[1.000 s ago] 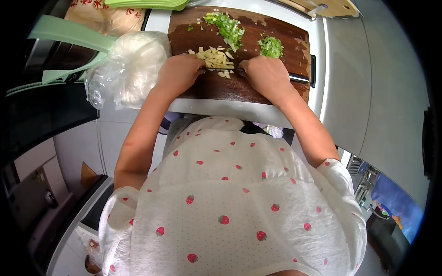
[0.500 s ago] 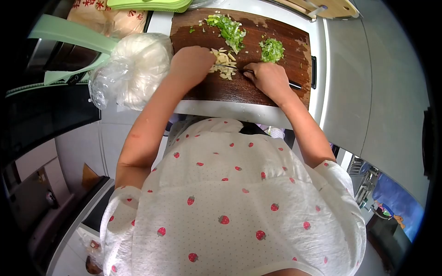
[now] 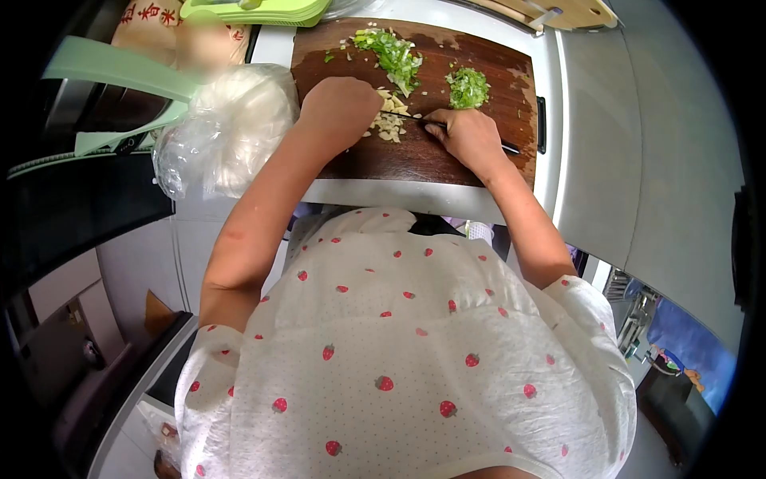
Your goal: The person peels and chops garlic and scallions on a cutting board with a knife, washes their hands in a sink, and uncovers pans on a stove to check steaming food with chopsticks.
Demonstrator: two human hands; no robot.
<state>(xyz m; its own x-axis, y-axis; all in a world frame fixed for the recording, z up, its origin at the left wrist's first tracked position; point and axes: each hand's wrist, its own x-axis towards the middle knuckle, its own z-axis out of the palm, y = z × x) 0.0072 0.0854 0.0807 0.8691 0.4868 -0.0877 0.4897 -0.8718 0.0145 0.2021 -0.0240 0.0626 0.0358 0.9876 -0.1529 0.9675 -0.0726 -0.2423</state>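
My right hand (image 3: 471,137) is closed round the knife (image 3: 511,148), whose handle end sticks out to the right. The thin dark blade runs left across pale chopped pieces (image 3: 391,126) on the brown cutting board (image 3: 415,164). At the blade's far end, my left hand (image 3: 343,108) is closed, fingers bent down over the tip; whether it pinches the blade is hidden. Behind the pale pieces lies a long heap of chopped greens (image 3: 392,57). A smaller heap of chopped greens (image 3: 467,88) sits beyond my right hand.
A clear plastic bag with something white (image 3: 247,120) lies against the board's left side. Green plastic trays (image 3: 255,9) and a printed bag (image 3: 148,28) stand at the back left. Pale green handles (image 3: 120,68) stick out at the left. Wooden boards (image 3: 574,12) are at the back right.
Both hands have shifted slightly to the right, the left hand more, and the knife has tilted with its handle end nearer me. The pale pieces are more tightly gathered.
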